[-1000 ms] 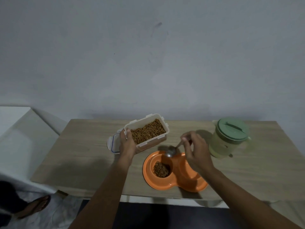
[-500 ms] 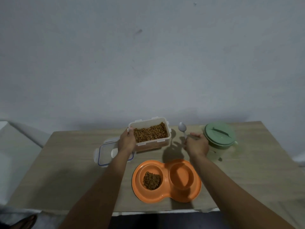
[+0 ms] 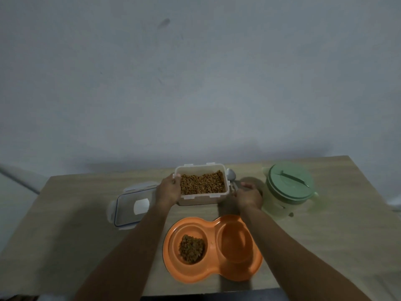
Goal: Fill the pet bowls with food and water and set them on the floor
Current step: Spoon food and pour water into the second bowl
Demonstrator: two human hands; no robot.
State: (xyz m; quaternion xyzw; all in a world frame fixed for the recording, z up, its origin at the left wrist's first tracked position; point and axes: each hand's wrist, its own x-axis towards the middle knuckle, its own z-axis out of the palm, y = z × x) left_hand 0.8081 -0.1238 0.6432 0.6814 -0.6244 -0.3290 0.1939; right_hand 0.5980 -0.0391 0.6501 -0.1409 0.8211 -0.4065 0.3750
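An orange double pet bowl (image 3: 213, 272) lies at the table's near edge. Its left well holds brown kibble (image 3: 192, 248); its right well looks dry. Behind it stands an open white food container (image 3: 201, 197) full of kibble. My left hand (image 3: 168, 190) grips the container's left end. My right hand (image 3: 247, 195) holds a metal spoon (image 3: 231, 177) just right of the container, low by the table, its bowl pointing away. A green-lidded jug (image 3: 288, 190) stands right of that hand.
The container's clear lid (image 3: 132, 206) lies flat on the wooden table (image 3: 65, 246), left of my left hand. A plain wall rises directly behind the table. A pale surface shows at the far left edge.
My right hand lifted the spoon away from the orange bowl and brought it down beside the container. My left hand set the tilted container level. The view has shifted left.
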